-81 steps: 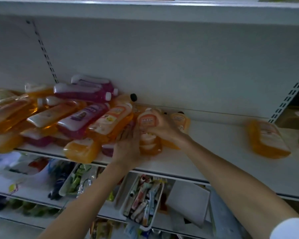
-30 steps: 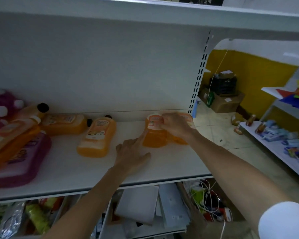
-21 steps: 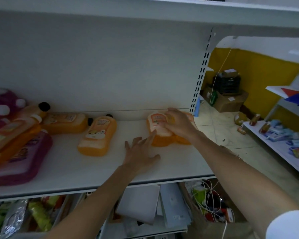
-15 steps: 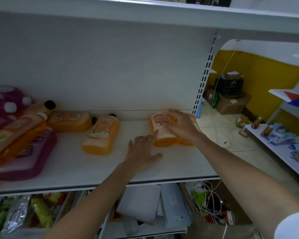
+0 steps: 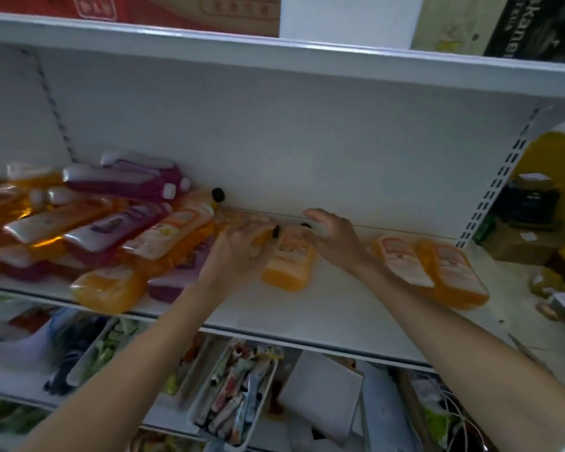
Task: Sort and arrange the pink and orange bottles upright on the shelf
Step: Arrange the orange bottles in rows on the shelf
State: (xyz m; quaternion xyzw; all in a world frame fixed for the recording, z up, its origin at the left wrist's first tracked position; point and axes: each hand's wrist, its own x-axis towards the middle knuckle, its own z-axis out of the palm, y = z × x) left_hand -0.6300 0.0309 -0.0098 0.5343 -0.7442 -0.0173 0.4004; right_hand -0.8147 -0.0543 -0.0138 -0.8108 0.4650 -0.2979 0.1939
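Orange flat bottle (image 5: 287,262) lies cap-to-rear between the hands. Left hand (image 5: 238,252) curls over a rear orange bottle (image 5: 242,218). Right hand (image 5: 333,236) is half open, cupped at the flat bottle's cap; I can't tell contact. I'd grip near the neck and tip it base-down. Mixed pile (image 5: 111,223) at 9 o'clock, orange pair (image 5: 450,275) at 3, all on the shelf (image 5: 307,308).

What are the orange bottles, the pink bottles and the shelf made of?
Orange bottles: likely see-through plastic with a glossy finish, since light glows through the liquid inside. Pink bottles: probably the same shiny plastic, with white caps. Shelf: looks like painted metal, smooth matte white, hung on a slotted upright, though I can't be sure.
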